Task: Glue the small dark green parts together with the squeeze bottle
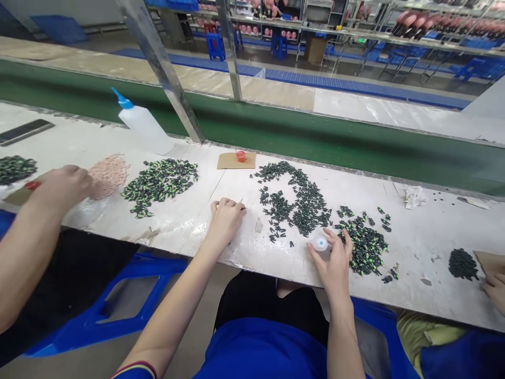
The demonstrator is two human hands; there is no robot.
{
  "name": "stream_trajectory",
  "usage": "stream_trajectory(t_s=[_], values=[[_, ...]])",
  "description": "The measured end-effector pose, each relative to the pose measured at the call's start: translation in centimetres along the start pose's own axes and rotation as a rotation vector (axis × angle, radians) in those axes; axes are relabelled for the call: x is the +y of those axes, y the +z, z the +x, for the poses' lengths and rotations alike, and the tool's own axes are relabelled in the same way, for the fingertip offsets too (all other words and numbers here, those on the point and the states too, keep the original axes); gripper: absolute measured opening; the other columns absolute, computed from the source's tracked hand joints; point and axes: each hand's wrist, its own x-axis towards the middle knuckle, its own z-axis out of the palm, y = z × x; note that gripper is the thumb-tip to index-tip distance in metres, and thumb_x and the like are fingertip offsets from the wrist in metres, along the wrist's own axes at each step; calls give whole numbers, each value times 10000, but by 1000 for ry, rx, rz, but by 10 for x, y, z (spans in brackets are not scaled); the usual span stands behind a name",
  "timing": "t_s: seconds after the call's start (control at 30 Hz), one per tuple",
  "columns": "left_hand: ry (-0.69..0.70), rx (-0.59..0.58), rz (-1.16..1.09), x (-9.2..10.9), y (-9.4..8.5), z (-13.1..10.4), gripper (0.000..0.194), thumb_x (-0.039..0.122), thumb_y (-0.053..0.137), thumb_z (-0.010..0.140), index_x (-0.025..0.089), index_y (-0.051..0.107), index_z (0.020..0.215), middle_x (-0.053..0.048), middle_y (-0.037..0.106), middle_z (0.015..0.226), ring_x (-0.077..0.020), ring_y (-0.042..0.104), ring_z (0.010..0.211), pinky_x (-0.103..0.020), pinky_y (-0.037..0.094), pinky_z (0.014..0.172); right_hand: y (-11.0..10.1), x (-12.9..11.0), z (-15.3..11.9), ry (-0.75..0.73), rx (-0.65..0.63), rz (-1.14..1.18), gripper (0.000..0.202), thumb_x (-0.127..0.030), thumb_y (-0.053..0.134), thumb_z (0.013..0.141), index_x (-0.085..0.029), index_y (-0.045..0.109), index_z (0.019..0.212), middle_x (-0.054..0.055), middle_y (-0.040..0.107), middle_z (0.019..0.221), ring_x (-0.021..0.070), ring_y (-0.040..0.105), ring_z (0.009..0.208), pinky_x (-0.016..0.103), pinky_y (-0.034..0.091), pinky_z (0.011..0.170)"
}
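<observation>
My left hand [228, 218] rests low over the white table left of a spread of small black pieces [310, 202], its fingers closed on a small dark piece [243, 209]. My right hand [335, 252] holds a small white round item with a blue centre [320, 243] between thumb and fingers. It is at the lower edge of the black pieces. Right beside that hand lies a pile of black pieces with green marks [366, 247]. A red cup [240, 156] stands on a cardboard piece [224, 161] near the table's back edge.
Another person's hand [65, 184] is at a pink pile [108, 176] on the left; another hand [495, 289] is at the far right. A white bottle [145, 126] leans by a metal post [177, 105]. More piles lie at both sides, and a green belt [276, 123] runs behind.
</observation>
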Motion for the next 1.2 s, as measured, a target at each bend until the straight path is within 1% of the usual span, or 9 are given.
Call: stream_trajectory(t_s=[0.1,0.2,0.3,0.47,0.57,0.67,0.9,1.07,1.2], values=[[42,10,-57,7,-1,-7,230,187,448,900,186,675,865,-127,707,821,-303,547,938,-466,323,833,-6,-7,-5,190,-75,270,330,-464,692,723,-215,512,843,67,678,872,250,623,870,408,494,783],[89,-22,-259,22,1,-25,242,184,431,915,213,657,995,-77,722,886,-252,574,906,-414,345,821,-8,-13,-11,320,-124,504,310,-472,687,717,-205,559,809,3,637,672,156,564,546,288,475,530],[149,-113,-437,39,4,-48,272,163,408,928,239,660,997,-27,722,862,-206,597,869,-365,354,798,-3,-15,-17,378,-75,645,309,-462,707,685,-183,634,795,-24,589,578,107,455,434,250,392,439],[106,-38,-423,55,10,-76,229,163,471,925,247,678,874,-6,712,763,-202,582,871,-400,290,851,11,-17,-23,537,15,772,347,-461,725,660,-136,687,778,-20,552,537,78,370,421,216,286,392],[76,31,-352,55,11,-82,190,190,531,908,263,697,853,-11,685,717,-215,556,871,-416,268,841,17,-24,-25,542,-1,713,353,-475,706,687,-137,681,788,-12,571,559,88,411,435,220,336,402],[60,70,-328,50,10,-85,120,251,595,878,272,713,873,-33,684,796,-232,536,914,-407,282,823,21,-33,-25,496,0,652,343,-490,689,700,-153,653,748,-7,587,577,109,468,465,235,401,436],[112,6,-372,30,8,-82,220,194,517,911,268,643,1075,-46,700,1102,-240,530,1106,-398,304,878,28,-46,-22,454,50,613,331,-471,674,704,-154,666,799,28,655,656,158,560,541,275,459,504],[87,-17,-402,27,10,-75,171,188,539,899,249,647,1016,-23,751,909,-228,600,1036,-397,296,861,30,-49,-23,430,28,583,280,-431,673,708,-159,631,655,10,622,571,153,549,525,268,454,507],[82,-15,-435,33,11,-76,115,211,605,868,236,658,967,-16,755,882,-201,645,931,-394,287,867,33,-48,-26,402,11,509,262,-412,664,717,-162,623,650,2,614,563,147,537,526,260,448,513]])
